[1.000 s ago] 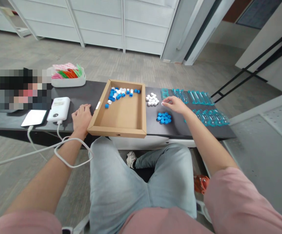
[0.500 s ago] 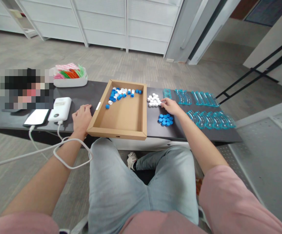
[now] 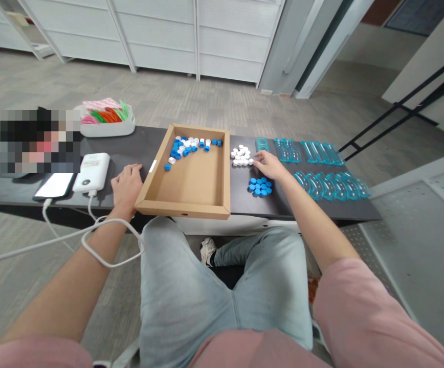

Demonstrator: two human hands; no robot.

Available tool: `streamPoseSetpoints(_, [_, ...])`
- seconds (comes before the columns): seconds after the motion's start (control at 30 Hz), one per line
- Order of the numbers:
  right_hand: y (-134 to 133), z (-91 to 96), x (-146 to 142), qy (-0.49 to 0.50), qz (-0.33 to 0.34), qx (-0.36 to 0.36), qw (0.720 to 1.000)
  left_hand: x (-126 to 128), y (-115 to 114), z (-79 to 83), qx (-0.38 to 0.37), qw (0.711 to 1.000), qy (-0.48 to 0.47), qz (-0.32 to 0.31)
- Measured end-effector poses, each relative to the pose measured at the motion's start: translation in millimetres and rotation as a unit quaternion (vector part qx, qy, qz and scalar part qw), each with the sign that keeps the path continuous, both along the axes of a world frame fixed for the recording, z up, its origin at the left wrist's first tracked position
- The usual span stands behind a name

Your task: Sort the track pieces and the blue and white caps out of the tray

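A shallow cardboard tray (image 3: 191,204) sits on the dark table and holds several blue and white hexagonal pieces (image 3: 187,145) at its far end. Right of the tray lie a cluster of white pieces (image 3: 241,156) and, nearer me, a cluster of blue pieces (image 3: 259,186). My right hand (image 3: 270,164) rests just right of the white cluster, fingertips touching its edge, fingers loosely curled. My left hand (image 3: 127,185) lies on the table against the tray's left wall, fingers curled downward with nothing visible in them.
Clear turquoise curved parts (image 3: 322,168) lie in rows at the table's right. At the left are a white power bank (image 3: 90,173), a phone (image 3: 54,185) with white cables (image 3: 91,240), and a white bin of coloured strips (image 3: 107,118). A grey metal surface (image 3: 417,230) stands at right.
My right hand came down from just above the table and moved left to the edge of the white cluster. My left hand has stayed beside the tray.
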State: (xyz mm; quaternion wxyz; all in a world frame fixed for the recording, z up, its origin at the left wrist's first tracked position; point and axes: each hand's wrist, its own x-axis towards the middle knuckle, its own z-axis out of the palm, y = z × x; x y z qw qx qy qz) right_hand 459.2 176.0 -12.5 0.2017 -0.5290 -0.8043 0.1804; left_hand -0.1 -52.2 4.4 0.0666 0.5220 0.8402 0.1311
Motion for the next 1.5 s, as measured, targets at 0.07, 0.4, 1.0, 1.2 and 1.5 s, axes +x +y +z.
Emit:
streamPoseSetpoints(0.07, [-2, 0.0, -2, 0.011, 0.014, 0.013, 1.000, 0, 0, 1.1, -0.002, 1.000, -0.003, 0.001])
streamPoseSetpoints(0.4, [1, 0.2, -4, -0.008, -0.025, -0.002, 1.000, -1, 0, -2.5, 0.010, 1.000, 0.003, 0.001])
streamPoseSetpoints(1.0, [29, -17.0, -52, -0.014, 0.037, -0.045, 0.998, 1, 1, 1.1, -0.008, 1.000, 0.019, 0.004])
streamPoseSetpoints(1.2, [30, -7.7, -53, -0.019, 0.024, -0.040, 0.999, -1, 1, -2.2, 0.000, 1.000, 0.018, 0.006])
streamPoseSetpoints(1.5, [0, 56.5, -110, 0.036, 0.186, 0.086, 0.978, -3, 3, -11.6, 0.021, 0.999, 0.036, 0.005])
